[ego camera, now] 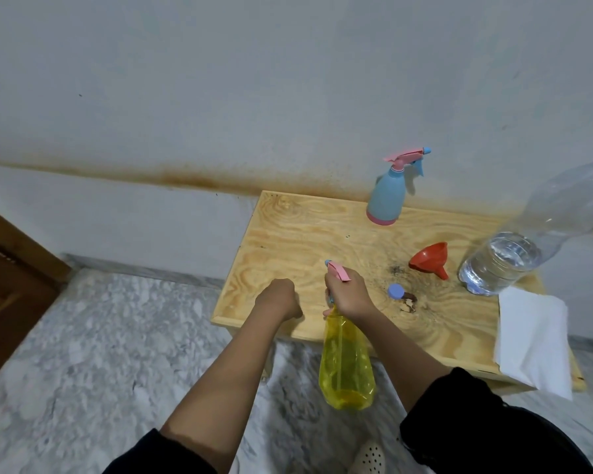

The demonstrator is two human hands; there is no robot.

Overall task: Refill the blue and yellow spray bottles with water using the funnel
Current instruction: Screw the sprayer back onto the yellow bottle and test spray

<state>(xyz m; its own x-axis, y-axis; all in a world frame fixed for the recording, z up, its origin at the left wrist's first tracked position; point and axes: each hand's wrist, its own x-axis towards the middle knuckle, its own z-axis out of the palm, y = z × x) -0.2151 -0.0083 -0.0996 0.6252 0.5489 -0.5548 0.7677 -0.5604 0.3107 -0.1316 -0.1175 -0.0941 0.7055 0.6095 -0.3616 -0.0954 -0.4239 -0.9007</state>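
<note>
Two bare hands work at the near-left part of a small plywood table (305,234). The right hand (348,290) is wrapped around the pink trigger head (338,271) of the yellow spray bottle (346,364), fingers closed about its neck, and the bottle hangs below the hand, just off the table's near edge and over the marble floor (100,336). The left hand (278,299) is curled into a loose fist resting at the near edge, just beside the bottle's head, holding nothing visible. The blue spray bottle (387,196) stands upright at the far edge by the wall, with its pink head on. Toward the right edge, the red funnel (428,260) lies tipped on its side, near a large clear water bottle (514,258) that is partly filled. A blue cap (395,291) lies on the wood nearer than the funnel. White paper (531,340) drapes over the near-right corner.
</note>
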